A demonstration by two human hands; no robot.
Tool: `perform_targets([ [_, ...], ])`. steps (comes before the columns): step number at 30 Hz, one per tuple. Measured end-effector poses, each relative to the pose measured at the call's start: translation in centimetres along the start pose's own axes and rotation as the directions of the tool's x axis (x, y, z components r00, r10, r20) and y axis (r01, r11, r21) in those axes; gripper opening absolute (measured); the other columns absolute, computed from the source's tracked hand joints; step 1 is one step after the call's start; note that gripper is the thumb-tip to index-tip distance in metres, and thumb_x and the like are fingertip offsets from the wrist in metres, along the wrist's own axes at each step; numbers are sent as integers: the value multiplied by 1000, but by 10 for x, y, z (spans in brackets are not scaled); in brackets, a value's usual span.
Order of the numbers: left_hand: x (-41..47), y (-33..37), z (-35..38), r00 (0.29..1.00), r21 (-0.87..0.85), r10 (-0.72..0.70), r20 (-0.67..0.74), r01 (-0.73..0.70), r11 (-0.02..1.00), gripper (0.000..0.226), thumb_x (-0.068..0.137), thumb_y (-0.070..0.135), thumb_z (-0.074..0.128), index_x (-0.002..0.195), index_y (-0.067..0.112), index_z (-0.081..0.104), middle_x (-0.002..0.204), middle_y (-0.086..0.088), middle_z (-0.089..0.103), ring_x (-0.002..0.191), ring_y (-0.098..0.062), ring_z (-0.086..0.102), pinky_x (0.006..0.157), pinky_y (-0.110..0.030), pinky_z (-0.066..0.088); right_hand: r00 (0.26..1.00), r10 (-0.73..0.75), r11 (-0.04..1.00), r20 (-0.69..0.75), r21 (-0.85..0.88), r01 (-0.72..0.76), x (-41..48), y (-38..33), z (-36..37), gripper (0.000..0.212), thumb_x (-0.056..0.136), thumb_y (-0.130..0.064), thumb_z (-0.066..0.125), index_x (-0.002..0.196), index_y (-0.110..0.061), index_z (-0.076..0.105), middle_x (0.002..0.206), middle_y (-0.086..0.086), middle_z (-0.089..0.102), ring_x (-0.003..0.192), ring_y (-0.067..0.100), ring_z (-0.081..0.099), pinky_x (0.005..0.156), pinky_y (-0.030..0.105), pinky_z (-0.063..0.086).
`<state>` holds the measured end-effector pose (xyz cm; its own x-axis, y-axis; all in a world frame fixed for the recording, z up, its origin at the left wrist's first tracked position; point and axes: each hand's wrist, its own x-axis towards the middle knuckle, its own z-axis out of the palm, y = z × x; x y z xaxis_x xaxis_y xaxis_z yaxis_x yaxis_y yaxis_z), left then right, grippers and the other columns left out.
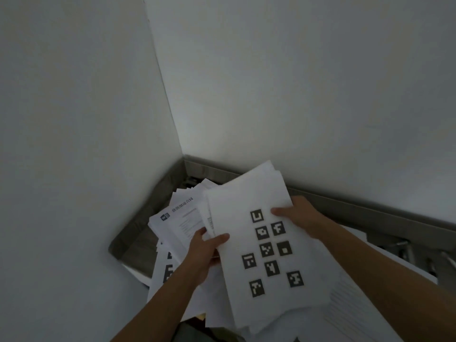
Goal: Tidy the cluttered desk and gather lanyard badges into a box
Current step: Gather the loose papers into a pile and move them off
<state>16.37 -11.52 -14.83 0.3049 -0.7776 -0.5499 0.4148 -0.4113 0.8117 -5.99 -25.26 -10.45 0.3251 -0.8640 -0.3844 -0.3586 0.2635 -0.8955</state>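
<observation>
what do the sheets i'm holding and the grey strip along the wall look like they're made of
The stack of sheets: paper, matte white, judging by the thin fanned edges, slight bend and black printed squares. The grey strip at the foot of the wall: probably metal, perhaps brushed steel, since it shows a dull streaky sheen; painted or plastic trim cannot be ruled out.

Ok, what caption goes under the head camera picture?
The left hand and right hand grip a paper stack whose top shows black square markers.
</observation>
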Motion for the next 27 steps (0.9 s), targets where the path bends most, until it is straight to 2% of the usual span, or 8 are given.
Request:
perform_targets([
  [3,-1,4,-20,997,-18,43,-60,-44,999,34,76,5,77,107,9,65,102,-13,73,88,-30,70,64,-37,59,994,-61,998,95,-1,61,18,-28,31,32,81,-24,77,109,-9,70,92,5,76,78,20,74,62,31,59],
  [5,2,5,-41,977,-58,59,-206,-73,996,24,81,2,73,102,8,64,107,-16,70,91,-31,67,72,-41,58,990,-62,996,130,-57,70,36,-39,61,38,84,-33,74,115,-13,67,100,4,73,80,16,71,64,28,57],
  [8,3,1,-77,902,-129,5,-432,-67,989,41,86,4,67,125,-1,55,118,-21,62,98,-35,62,87,-47,53,996,44,976,76,-215,-27,57,-34,90,63,84,-44,71,137,-16,49,119,6,59,92,16,58,71,28,46],
  [11,2,-5,-99,855,-156,4,-519,-99,983,45,88,5,65,130,-1,50,121,-22,60,99,-34,60,89,-47,51,985,168,937,42,-317,-147,64,-13,102,81,84,-45,70,148,-13,33,142,10,43,116,28,50,78,34,43],
  [15,6,3,-97,882,-251,-3,-471,-131,959,44,88,4,64,130,2,52,120,-19,61,97,-33,61,88,-48,52,976,199,942,84,-290,-167,65,-7,117,73,80,-38,77,134,1,45,111,16,63,79,22,60,60,29,52],
  [20,13,18,-88,932,-217,7,-362,-92,972,34,89,5,63,123,4,56,107,-18,66,95,-36,64,77,-46,56,949,202,966,242,-208,-153,52,-7,124,54,80,-20,78,126,2,58,119,18,65,104,34,64,93,48,52],
  [25,13,24,-83,964,-134,83,-253,-120,984,29,87,4,66,115,5,59,104,-18,69,90,-36,68,68,-43,58,894,153,988,420,-65,-139,30,-11,90,45,80,-23,78,120,-9,64,111,11,72,100,30,70,86,47,57],
  [27,14,22,-79,978,-75,103,-182,-118,990,35,85,-2,65,118,6,58,107,-19,68,92,-38,67,73,-49,58,873,191,981,449,-109,-159,21,-5,72,45,79,-22,78,120,-11,63,111,9,72,101,28,70,84,44,57],
])
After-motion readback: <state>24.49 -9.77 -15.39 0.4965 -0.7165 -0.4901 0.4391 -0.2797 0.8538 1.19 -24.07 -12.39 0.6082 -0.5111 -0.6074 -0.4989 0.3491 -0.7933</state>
